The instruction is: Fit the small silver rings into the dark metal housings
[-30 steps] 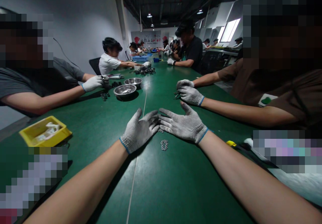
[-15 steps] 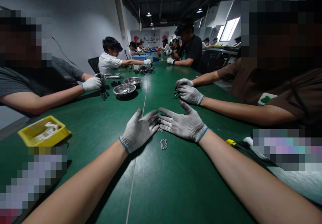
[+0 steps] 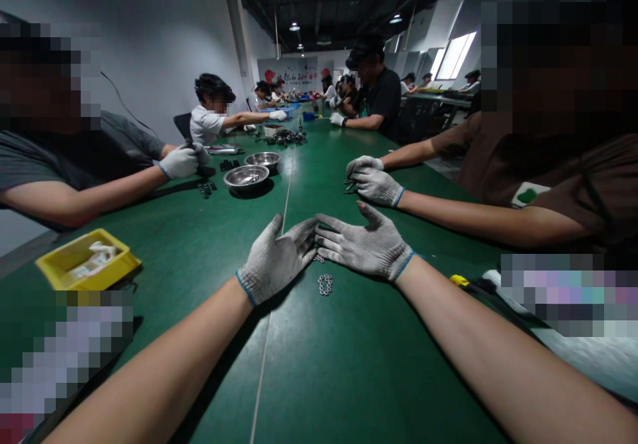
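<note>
Both my hands wear off-white knit gloves with blue cuffs and grey smudges. My left hand point(image 3: 279, 258) is open, its palm turned inward and fingers stretched to the right. My right hand point(image 3: 361, 241) is open too, fingers stretched to the left, and the fingertips of the two hands meet or overlap. Under the fingertips lie a few small metal rings point(image 3: 319, 258), partly hidden. Closer to me, several more small metal rings point(image 3: 325, 284) form an oval loop on the green table point(image 3: 339, 364).
Two metal bowls point(image 3: 246, 179) stand ahead on the left. A yellow bin point(image 3: 90, 258) with white material sits at the left. Gloved co-worker's hands point(image 3: 373, 181) handle metal parts just beyond my right hand. Another person's gloved hands point(image 3: 182, 161) work at left. Dark parts point(image 3: 286, 137) lie farther back.
My hands hold nearly the same pose, fingertips together. Across the table at the back left, a co-worker's outstretched gloved hand has moved left. The rings stay put.
</note>
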`<state>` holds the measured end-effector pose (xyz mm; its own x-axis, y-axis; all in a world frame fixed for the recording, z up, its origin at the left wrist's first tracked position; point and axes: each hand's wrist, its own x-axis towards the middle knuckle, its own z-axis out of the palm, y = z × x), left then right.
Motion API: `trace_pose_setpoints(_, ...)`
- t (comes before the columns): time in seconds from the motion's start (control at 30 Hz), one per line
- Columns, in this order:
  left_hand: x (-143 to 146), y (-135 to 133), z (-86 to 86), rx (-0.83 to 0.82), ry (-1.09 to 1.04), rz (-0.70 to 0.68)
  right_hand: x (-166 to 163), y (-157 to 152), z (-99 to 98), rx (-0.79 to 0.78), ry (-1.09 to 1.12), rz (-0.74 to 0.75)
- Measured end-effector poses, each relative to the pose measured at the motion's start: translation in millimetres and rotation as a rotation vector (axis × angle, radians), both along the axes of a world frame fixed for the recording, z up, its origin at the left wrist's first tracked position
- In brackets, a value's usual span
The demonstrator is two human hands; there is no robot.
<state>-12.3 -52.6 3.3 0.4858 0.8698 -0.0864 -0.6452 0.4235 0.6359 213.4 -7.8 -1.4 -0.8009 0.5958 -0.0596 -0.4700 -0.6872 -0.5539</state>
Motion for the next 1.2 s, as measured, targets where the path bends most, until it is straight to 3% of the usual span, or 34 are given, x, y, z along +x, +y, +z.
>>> trace_pose_setpoints(0.83, 1.0, -6.5, 4.9, -0.021, -0.052, -0.086, 3.9, -3.9, 0.3, 0.011, -0.025, 0.054)
trace_pose_setpoints(1.2, -5.2, -5.1, 0.7, -0.008, -0.121, -0.183, 6.3, -5.6, 2.4, 0.047, -0.029, 0.076)
